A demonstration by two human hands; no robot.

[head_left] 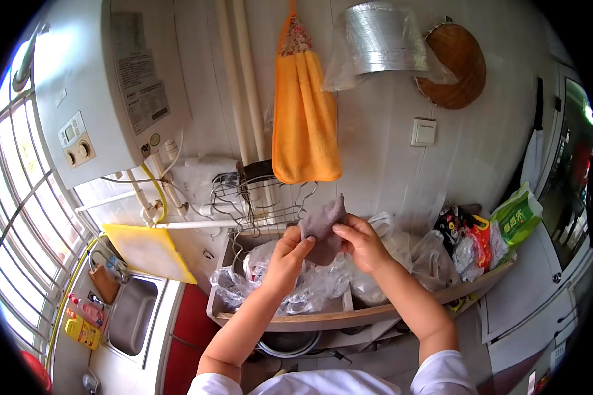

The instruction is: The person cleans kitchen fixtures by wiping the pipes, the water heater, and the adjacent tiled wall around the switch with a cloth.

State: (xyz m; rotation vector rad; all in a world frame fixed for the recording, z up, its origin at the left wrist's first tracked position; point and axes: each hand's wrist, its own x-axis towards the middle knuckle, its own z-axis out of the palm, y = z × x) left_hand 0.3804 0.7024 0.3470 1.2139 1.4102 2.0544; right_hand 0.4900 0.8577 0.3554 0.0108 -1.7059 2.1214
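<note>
A small greyish-purple cloth [323, 232] is stretched between my two hands, bunched and folded, with one corner pointing up. My left hand [288, 257] pinches its left edge, thumb on top. On the other side my right hand [362, 242] grips the right edge between thumb and fingers. Both hands are raised in front of an open drawer [296, 322] holding several clear plastic bags [316, 289]. Above the cloth, an orange towel [306, 118] hangs on the wall. The far sides of my fingers are hidden.
To the left are a steel sink [133, 316], a yellow-edged cutting board [148, 249] and a yellow bottle [82, 331]. A wire rack [263, 197] is behind the drawer. Green packaging [517, 214] stands at the right. A water heater [99, 92] hangs upper left.
</note>
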